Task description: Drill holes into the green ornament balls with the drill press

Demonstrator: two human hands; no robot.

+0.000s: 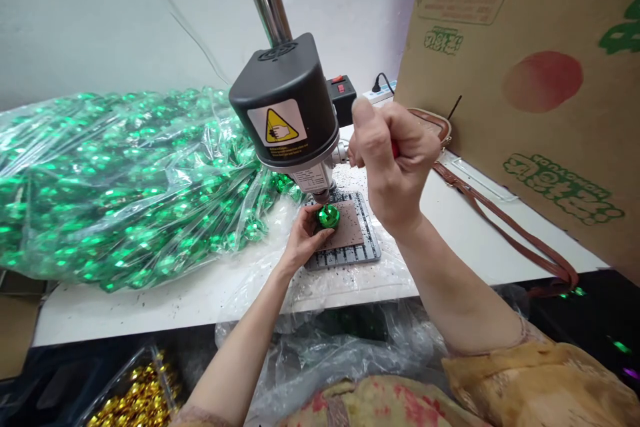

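Observation:
My left hand (300,240) pinches a shiny green faceted ball (329,217) between thumb and fingers. The ball sits on a flat brown board (353,230), right below the chuck of a small bench drill press (285,97). Whether the drill tip touches the ball is too small to tell. Closed in a fist, my right hand (393,163) grips the drill press handle at the machine's right side; a bit of red shows between the fingers. Dark shavings are scattered over the slotted grey base plate (373,248) under the board.
A big clear bag of green faceted balls (135,193) fills the table's left. To the right stand a tall cardboard box (530,120) and a brown-strapped bag (505,230). A switch box (341,100) sits behind. Gold balls (133,397) lie in a container below the table edge.

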